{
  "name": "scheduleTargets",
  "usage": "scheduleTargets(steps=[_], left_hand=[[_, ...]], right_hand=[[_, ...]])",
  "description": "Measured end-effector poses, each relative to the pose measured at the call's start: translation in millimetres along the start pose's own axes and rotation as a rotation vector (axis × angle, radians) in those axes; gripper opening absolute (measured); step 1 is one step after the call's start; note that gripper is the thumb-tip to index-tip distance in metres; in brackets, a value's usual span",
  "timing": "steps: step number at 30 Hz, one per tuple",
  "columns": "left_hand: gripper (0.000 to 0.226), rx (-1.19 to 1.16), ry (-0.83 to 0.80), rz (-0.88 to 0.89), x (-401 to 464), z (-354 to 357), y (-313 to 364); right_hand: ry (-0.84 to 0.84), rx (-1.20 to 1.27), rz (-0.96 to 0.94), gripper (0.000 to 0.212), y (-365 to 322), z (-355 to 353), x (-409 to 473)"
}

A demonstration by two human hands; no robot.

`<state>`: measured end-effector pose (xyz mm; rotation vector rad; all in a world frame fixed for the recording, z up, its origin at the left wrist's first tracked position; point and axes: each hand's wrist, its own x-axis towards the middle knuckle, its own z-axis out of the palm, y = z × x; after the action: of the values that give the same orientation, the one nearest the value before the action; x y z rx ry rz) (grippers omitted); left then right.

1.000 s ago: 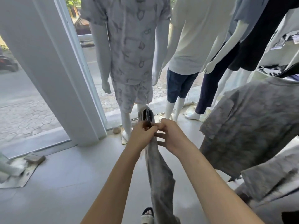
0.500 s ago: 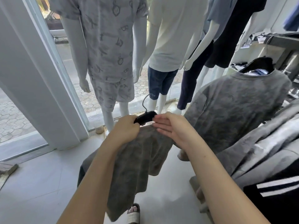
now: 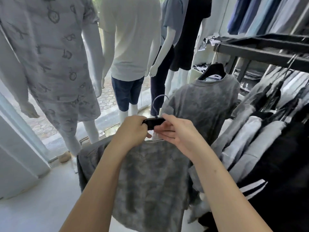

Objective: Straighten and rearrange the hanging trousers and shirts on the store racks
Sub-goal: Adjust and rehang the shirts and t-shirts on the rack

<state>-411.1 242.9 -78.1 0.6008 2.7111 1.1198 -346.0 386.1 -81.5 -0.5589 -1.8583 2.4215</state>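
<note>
The grey mottled shirt (image 3: 150, 178) is now hanging broad and face-on where a moment ago it was a narrow twisted strip, and the view is swinging right, bringing the dark rack (image 3: 260, 47) into sight. The left hand (image 3: 132, 129) is curling round the black hanger (image 3: 153, 122) at its neck, carrying the weight of the garment so it is dropping freely in front of the person, over the floor (image 3: 33, 206). The right hand (image 3: 173, 129) is lying flatter, fingers mostly straight, touching the hanger's other side and the collar just beneath; I judge it is steadying and squaring the neckline rather than bearing load. The two hands are close together, meeting at the hanger. The metal hook (image 3: 158, 102) is sticking up free, not caught on anything yet, so the shirt is off the rack for now. A matching grey shirt (image 3: 202, 104) is hanging just behind, at the end of the rack, with striped and dark garments (image 3: 260, 148) crowding the rail to the right. The mannequins (image 3: 130, 47) are standing by the window beyond. Holding at the hanger's neck is keeping the hook clear and pointing up, which looks like preparation for hanging it alongside its twin.
</note>
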Motion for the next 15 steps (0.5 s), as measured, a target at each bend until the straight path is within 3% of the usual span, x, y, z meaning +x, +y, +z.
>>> scheduleTargets(steps=[10,15], left_hand=[[0.013,0.166,-0.155,0.383,84,4,67],[0.026,-0.148,-0.13,0.503,123,21,96]], right_hand=[[0.278,0.132,-0.301,0.012,-60,-48,33],[0.433,0.219,-0.445,0.018,-95,-76,49]])
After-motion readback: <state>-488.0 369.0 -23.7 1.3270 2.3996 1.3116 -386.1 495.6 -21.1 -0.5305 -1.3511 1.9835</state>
